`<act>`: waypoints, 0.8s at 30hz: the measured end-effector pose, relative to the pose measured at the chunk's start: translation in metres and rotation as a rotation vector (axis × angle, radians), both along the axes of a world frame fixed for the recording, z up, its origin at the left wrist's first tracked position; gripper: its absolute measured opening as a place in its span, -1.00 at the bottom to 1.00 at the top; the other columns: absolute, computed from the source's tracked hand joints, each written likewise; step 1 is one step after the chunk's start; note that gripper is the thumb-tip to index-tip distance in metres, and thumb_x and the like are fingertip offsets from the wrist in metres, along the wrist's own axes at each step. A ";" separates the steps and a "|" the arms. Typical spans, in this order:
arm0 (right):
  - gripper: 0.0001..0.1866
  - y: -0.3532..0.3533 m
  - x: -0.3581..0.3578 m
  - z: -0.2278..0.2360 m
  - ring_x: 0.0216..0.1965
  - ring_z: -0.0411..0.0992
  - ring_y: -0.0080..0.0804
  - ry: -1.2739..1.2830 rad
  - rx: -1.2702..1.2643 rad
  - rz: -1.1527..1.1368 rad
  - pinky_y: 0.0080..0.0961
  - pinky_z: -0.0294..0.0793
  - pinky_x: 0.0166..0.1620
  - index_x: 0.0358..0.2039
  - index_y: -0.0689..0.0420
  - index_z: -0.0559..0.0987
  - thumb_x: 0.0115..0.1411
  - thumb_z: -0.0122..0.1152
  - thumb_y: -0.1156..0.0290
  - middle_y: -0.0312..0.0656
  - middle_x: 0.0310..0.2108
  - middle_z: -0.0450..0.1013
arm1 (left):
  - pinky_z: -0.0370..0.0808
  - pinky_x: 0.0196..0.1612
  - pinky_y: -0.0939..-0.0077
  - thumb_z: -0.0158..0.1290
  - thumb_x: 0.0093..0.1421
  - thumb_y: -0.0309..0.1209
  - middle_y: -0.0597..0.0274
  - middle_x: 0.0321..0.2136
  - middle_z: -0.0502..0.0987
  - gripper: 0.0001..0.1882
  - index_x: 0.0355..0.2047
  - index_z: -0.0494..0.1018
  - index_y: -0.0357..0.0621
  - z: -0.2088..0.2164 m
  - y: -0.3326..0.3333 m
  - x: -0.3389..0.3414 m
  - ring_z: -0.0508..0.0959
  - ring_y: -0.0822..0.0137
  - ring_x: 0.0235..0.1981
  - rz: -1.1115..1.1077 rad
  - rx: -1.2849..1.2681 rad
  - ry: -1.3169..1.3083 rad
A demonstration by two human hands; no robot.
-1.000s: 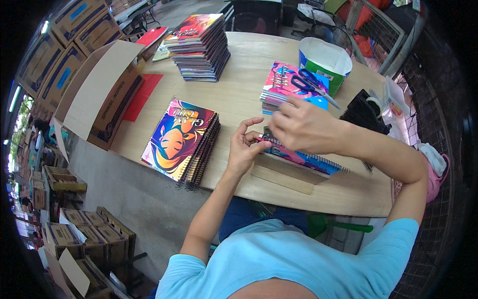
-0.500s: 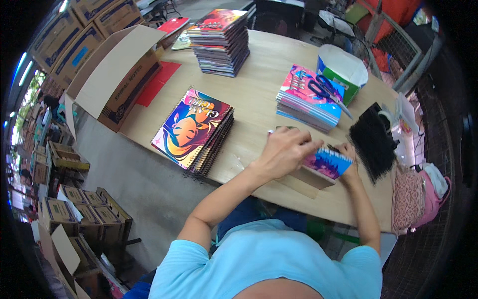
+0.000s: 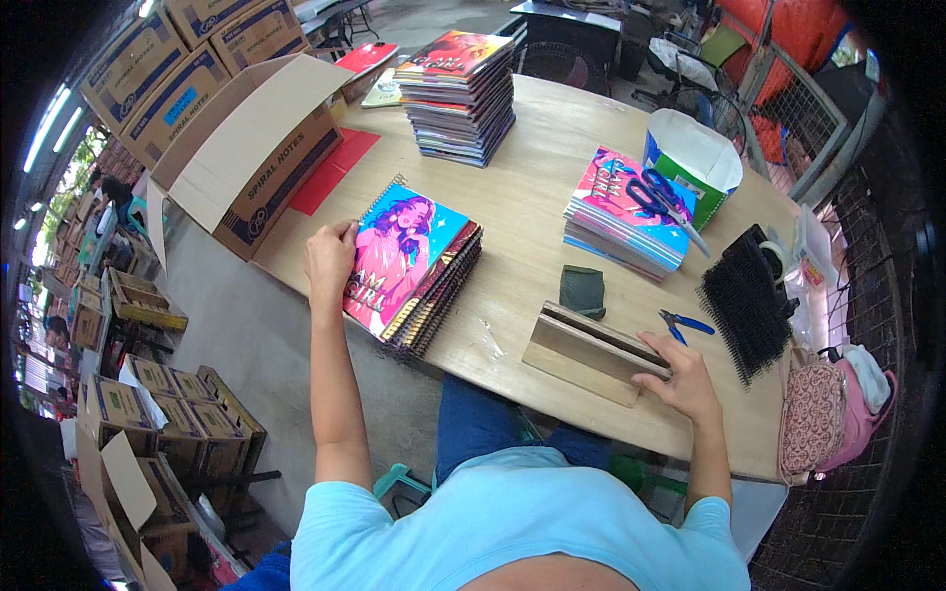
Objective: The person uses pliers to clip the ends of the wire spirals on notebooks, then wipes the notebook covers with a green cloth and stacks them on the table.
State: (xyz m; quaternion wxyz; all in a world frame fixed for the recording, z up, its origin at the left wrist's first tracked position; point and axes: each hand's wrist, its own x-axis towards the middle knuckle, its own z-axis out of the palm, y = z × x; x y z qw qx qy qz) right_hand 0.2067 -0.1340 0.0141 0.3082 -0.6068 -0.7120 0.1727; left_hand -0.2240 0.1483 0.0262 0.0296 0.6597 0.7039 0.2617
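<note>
A spiral notebook with a pink and blue cover lies on top of a stack of spiral-bound notebooks. My left hand pinches its left edge. At the right, my right hand is open, fingers apart, by the right end of a slotted wooden holder. Just beyond that hand lie blue-handled pliers. A small dark green block sits behind the holder. Farther back, scissors rest on a stack of unbound notebooks.
A tall notebook stack stands at the table's back. An open carton and red sheet are at the left. Black spiral wires, a green-and-white box and a pink bag line the right side.
My left hand has moved left from the holder to the stack, where a pink and blue notebook now tops the orange-haired cover. The pliers now lie on the table; my right hand's fingers have spread.
</note>
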 end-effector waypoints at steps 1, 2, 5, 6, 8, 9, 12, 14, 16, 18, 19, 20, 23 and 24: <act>-0.39 0.000 0.000 -0.006 -0.13 0.51 -0.09 -0.010 -0.035 -0.028 -0.29 0.50 -0.07 -0.02 0.21 0.55 -0.12 0.50 0.30 0.00 -0.12 0.53 | 0.51 -0.12 0.16 0.07 0.22 -0.19 -0.07 -0.31 0.61 -0.72 -0.17 0.63 -0.01 -0.001 0.005 -0.002 0.62 -0.05 -0.22 -0.066 0.014 0.006; -0.40 0.002 0.000 -0.009 -0.16 0.52 -0.10 -0.012 -0.003 -0.047 -0.31 0.50 -0.09 -0.02 0.20 0.55 -0.11 0.49 0.30 -0.02 -0.14 0.53 | 0.51 -0.13 0.13 0.07 0.21 -0.19 -0.06 -0.33 0.61 -0.72 -0.18 0.64 0.01 -0.003 0.009 -0.002 0.61 -0.06 -0.24 -0.130 0.028 0.012; -0.44 0.011 -0.003 -0.005 -0.20 0.53 -0.10 0.001 -0.001 -0.081 -0.36 0.51 -0.14 -0.04 0.18 0.56 -0.10 0.48 0.33 -0.04 -0.18 0.55 | 0.49 -0.07 0.13 0.10 0.19 -0.24 -0.11 -0.20 0.59 -0.70 -0.10 0.60 -0.03 0.003 0.006 0.005 0.58 -0.09 -0.16 -0.099 -0.038 0.056; -0.46 0.014 -0.006 0.002 -0.20 0.53 -0.10 0.020 -0.056 -0.091 -0.35 0.50 -0.13 -0.05 0.17 0.57 -0.10 0.47 0.34 -0.04 -0.18 0.55 | 0.46 0.01 0.13 0.15 0.15 -0.33 -0.13 -0.07 0.54 -0.63 -0.02 0.55 -0.10 0.005 -0.008 0.015 0.54 -0.11 -0.06 -0.075 0.080 0.107; -0.50 0.025 0.008 0.005 -0.13 0.50 -0.09 0.001 -0.062 0.029 -0.31 0.47 -0.07 -0.09 0.17 0.58 -0.08 0.47 0.34 -0.04 -0.14 0.53 | 0.43 0.07 0.14 0.20 0.11 -0.40 -0.10 -0.01 0.51 -0.56 0.03 0.49 -0.17 0.028 -0.049 0.053 0.51 -0.07 0.02 -0.199 0.601 0.002; -0.51 0.033 0.018 0.006 -0.10 0.49 -0.07 -0.003 0.077 0.007 -0.29 0.45 -0.04 -0.09 0.18 0.58 -0.06 0.46 0.33 -0.03 -0.13 0.52 | 0.42 0.09 0.15 0.22 0.10 -0.41 -0.09 -0.03 0.52 -0.55 0.03 0.49 -0.18 0.040 -0.068 0.080 0.51 -0.04 0.03 -0.360 0.561 -0.221; -0.57 0.076 0.044 0.011 -0.03 0.44 0.00 -0.176 0.384 -0.404 -0.24 0.43 0.01 -0.08 0.14 0.58 0.04 0.38 0.25 0.00 -0.10 0.50 | 0.46 0.01 0.18 0.25 0.09 -0.34 -0.11 -0.11 0.55 -0.55 -0.01 0.49 -0.24 0.059 -0.089 0.174 0.55 0.07 -0.04 -0.688 0.139 -0.623; -0.60 0.110 0.068 0.004 -0.05 0.45 0.05 -0.453 0.334 -0.672 -0.15 0.45 -0.01 -0.01 0.03 0.58 0.15 0.26 0.20 0.04 -0.15 0.50 | 0.51 -0.10 0.19 0.29 0.05 -0.22 -0.08 -0.19 0.58 -0.51 -0.10 0.52 -0.30 0.011 -0.015 0.237 0.58 0.10 -0.14 -0.731 0.187 -0.527; -0.61 0.134 0.071 0.002 -0.15 0.47 0.11 -0.396 0.070 -0.696 -0.12 0.46 -0.07 0.04 -0.01 0.56 0.21 0.19 0.21 0.11 -0.19 0.50 | 0.54 -0.17 0.21 0.35 -0.05 -0.09 -0.05 -0.30 0.62 -0.44 -0.21 0.55 -0.35 -0.020 0.049 0.289 0.62 0.09 -0.23 -0.641 -0.067 -0.526; -0.61 0.143 0.080 -0.012 -0.25 0.47 0.17 -0.337 0.063 -0.649 -0.07 0.45 -0.13 0.11 -0.04 0.52 0.27 0.10 0.27 0.20 -0.35 0.48 | 0.54 -0.16 0.23 0.39 -0.11 -0.07 -0.03 -0.36 0.63 -0.42 -0.27 0.57 -0.35 -0.030 0.079 0.310 0.63 0.11 -0.29 -0.701 -0.326 -0.390; -0.61 0.143 0.082 -0.015 -0.26 0.48 0.17 -0.338 0.105 -0.667 -0.06 0.45 -0.14 0.11 -0.05 0.51 0.27 0.09 0.28 0.18 -0.35 0.47 | 0.54 -0.16 0.24 0.41 -0.15 -0.07 -0.02 -0.39 0.64 -0.41 -0.30 0.57 -0.36 -0.033 0.090 0.321 0.64 0.12 -0.31 -0.728 -0.453 -0.319; -0.62 0.144 0.083 -0.018 -0.28 0.48 0.16 -0.339 0.147 -0.683 -0.05 0.45 -0.15 0.12 -0.06 0.51 0.28 0.09 0.30 0.17 -0.35 0.46 | 0.54 -0.14 0.27 0.42 -0.16 -0.07 -0.02 -0.40 0.64 -0.42 -0.32 0.58 -0.35 -0.035 0.102 0.324 0.64 0.13 -0.32 -0.737 -0.507 -0.379; -0.62 0.141 0.080 -0.023 -0.32 0.49 0.11 -0.291 0.249 -0.733 -0.07 0.46 -0.22 0.11 -0.04 0.51 0.28 0.08 0.35 0.13 -0.37 0.45 | 0.54 -0.12 0.32 0.44 -0.17 -0.09 0.00 -0.39 0.65 -0.45 -0.34 0.58 -0.32 -0.053 0.132 0.321 0.65 0.18 -0.33 -0.733 -0.598 -0.454; -0.62 0.143 0.079 -0.026 -0.32 0.49 0.11 -0.258 0.297 -0.745 -0.08 0.46 -0.23 0.11 -0.04 0.51 0.27 0.09 0.36 0.14 -0.36 0.45 | 0.55 -0.12 0.33 0.44 -0.17 -0.11 0.01 -0.39 0.65 -0.46 -0.33 0.58 -0.30 -0.057 0.138 0.318 0.65 0.19 -0.33 -0.713 -0.556 -0.422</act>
